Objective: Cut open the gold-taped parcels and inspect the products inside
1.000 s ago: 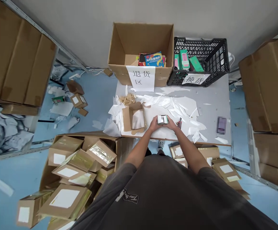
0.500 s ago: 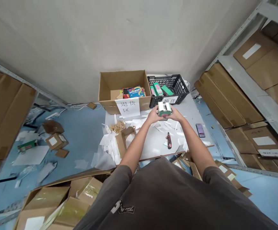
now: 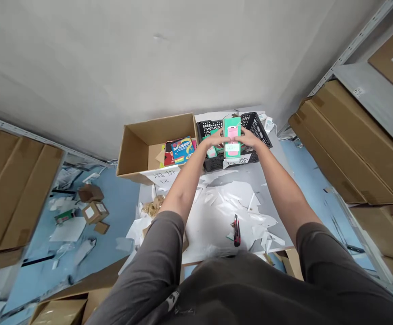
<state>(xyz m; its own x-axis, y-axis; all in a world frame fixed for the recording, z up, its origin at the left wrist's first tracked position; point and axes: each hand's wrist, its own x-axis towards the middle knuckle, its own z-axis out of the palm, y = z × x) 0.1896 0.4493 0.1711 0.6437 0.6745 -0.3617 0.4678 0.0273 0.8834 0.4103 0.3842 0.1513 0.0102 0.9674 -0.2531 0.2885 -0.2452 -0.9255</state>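
Note:
Between my two hands is a green-and-pink product box, its printed front facing me, held over the black plastic crate. My left hand grips its left side, and my right hand its right side. Inside the crate lie more green-and-pink boxes, partly covered by my hands and the held box. A paper sign hangs on the crate's front. Beside it on the left stands an open cardboard box containing colourful books, with a paper sign on its front.
A red-and-black utility knife lies on the white table among torn paper scraps. Crumpled brown paper is at the table's left. Shelves of cartons rise on both sides. Small boxes litter the blue floor.
Both my hands have moved forward with the green-and-pink box, from above the table to over the crate. The box has turned so that its long printed face shows. My view has shifted forward.

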